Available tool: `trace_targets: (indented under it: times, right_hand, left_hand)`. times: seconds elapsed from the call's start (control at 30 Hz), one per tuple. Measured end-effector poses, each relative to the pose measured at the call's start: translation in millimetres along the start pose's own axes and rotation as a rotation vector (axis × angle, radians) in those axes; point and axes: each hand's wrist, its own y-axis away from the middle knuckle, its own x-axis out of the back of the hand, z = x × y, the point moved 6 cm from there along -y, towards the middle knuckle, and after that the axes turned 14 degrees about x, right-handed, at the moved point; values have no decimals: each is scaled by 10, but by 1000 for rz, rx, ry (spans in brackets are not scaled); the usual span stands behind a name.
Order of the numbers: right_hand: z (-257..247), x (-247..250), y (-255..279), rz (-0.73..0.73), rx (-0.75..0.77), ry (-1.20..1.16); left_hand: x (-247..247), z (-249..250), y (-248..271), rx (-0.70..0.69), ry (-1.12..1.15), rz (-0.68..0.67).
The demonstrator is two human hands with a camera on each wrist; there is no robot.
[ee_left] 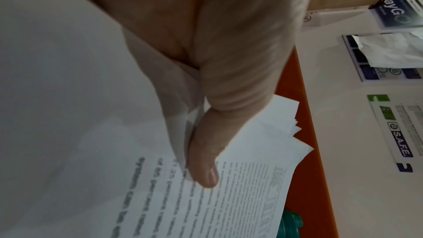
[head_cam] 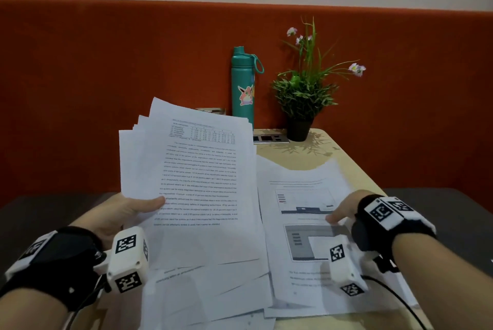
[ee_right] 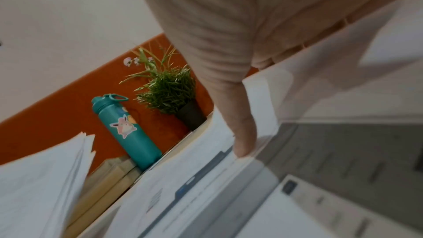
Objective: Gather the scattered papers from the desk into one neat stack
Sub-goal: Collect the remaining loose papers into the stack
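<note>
Head view: left hand [head_cam: 120, 216] is gripping a fanned sheaf of papers [head_cam: 192, 169] raised off the worktop [head_cam: 328, 151], fingers curled; right hand [head_cam: 344, 209] is pinching a printed sheet [head_cam: 301, 212] lying among loose pages.

In the left wrist view, a white wall sign [ee_left: 398, 129] with a green corner carries "S.A.F.E." in a dark bar. Above it, a dark blue poster [ee_left: 398, 9] shows the cut-off letters "layG". The printed sheets' [head_cam: 200, 177] body text is too blurred to read.
</note>
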Motion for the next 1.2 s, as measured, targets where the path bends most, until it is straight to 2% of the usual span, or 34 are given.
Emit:
trace_targets:
  times: [0.13,0.27,0.37,0.43,0.53,0.7,0.8,0.87,1.03,1.2]
  right_hand:
    - [17,43,-90,26,18,45]
    - [9,50,-94,10,71,218]
    - [-44,403,14,196,48,42]
    - [-73,753,104,391,30,57]
    - [-251,1137,288,592,162,-77]
    - [-543,1519,732,785,386,-285]
    - [-664,1523,726,731,437,-497]
    - [-746,1384,601,645,446,-533]
    - [-890,628,187,401,437,-519]
    - [-968,-15,-5,356,385,-572]
  left_hand:
    - [-9,6,34,-7,-6,12]
    - [32,27,42,-24,-9,31]
    - [47,79,79,-46,11,40]
    - [57,117,88,-54,9,58]
    - [27,188,88,-68,13,78]
    - [-85,295,61,-105,30,94]
    - [-153,321,32,-112,38,88]
    - [-222,330,11,-118,38,77]
    - [-379,336,-23,-118,39,25]
    - [-494,347,30,-148,9,-7]
